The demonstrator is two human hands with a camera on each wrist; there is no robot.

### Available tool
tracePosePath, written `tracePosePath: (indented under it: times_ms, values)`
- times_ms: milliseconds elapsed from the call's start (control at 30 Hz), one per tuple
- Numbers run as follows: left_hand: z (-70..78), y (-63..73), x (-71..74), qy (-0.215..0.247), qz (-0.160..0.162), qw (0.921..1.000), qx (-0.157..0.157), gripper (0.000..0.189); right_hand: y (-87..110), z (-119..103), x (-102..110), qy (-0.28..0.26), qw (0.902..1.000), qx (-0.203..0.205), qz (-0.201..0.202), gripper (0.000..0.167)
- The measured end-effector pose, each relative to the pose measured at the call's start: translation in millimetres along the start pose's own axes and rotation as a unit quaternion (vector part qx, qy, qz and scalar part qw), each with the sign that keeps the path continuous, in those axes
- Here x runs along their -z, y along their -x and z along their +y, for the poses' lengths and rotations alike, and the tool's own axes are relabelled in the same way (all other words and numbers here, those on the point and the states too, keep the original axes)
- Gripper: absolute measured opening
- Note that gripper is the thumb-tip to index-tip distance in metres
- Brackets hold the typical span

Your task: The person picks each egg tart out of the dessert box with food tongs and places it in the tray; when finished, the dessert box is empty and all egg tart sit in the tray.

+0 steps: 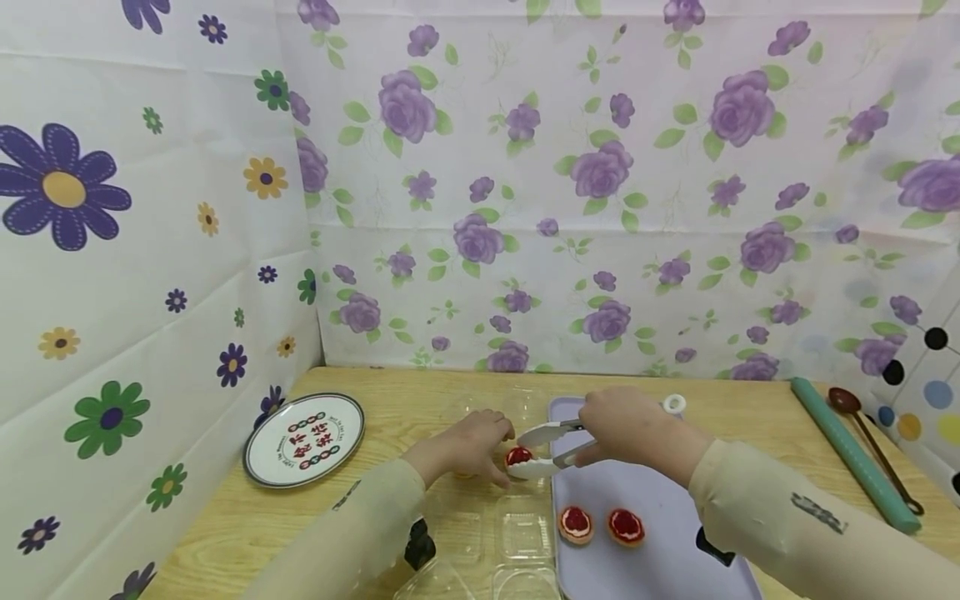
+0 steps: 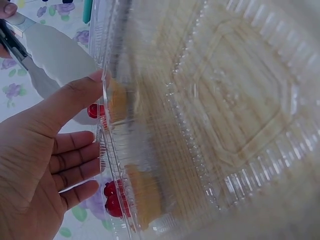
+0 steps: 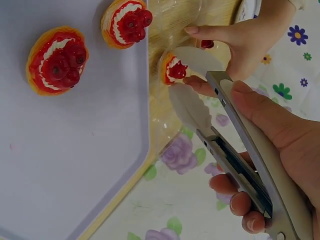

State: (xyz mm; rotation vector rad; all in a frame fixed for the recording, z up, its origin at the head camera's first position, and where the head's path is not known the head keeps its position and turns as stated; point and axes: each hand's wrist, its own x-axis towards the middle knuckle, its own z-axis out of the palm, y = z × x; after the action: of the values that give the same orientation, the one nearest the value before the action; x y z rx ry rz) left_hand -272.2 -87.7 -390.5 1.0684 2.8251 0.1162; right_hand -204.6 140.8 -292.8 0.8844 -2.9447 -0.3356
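My right hand (image 1: 626, 425) grips white-tipped tongs (image 3: 240, 145). Their tips stand apart on either side of a red-topped tart (image 3: 173, 69), which sits in a clear plastic container (image 2: 235, 95) left of the lilac tray (image 1: 660, 508). At that container is my left hand (image 1: 465, 450), its thumb tip on the rim and its loosely extended fingers along the edge in the left wrist view. A second tart (image 2: 145, 195) lies inside the container, mostly covered by the left hand in the head view. Two tarts, one on the left (image 1: 575, 525) and one on the right (image 1: 626, 527), rest on the tray.
Several clear containers (image 1: 525, 533) stand in front, beside the tray. A white plate (image 1: 262, 454) with red lettering lies at the left. On the right are a long teal roll (image 1: 855, 454) and a brown ladle (image 1: 846, 402). A small white ring-shaped object (image 1: 673, 404) is behind the right hand.
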Motion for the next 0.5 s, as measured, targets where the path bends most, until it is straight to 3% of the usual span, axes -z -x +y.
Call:
tracePosePath:
  times_ms: [500]
  values:
    - [-1.5,-0.1,-2.1,0.002,0.000,1.0000,0.000,0.067,7.3,2.9,-7.0,-0.003,0.9999,-0.015,-0.005,0.042]
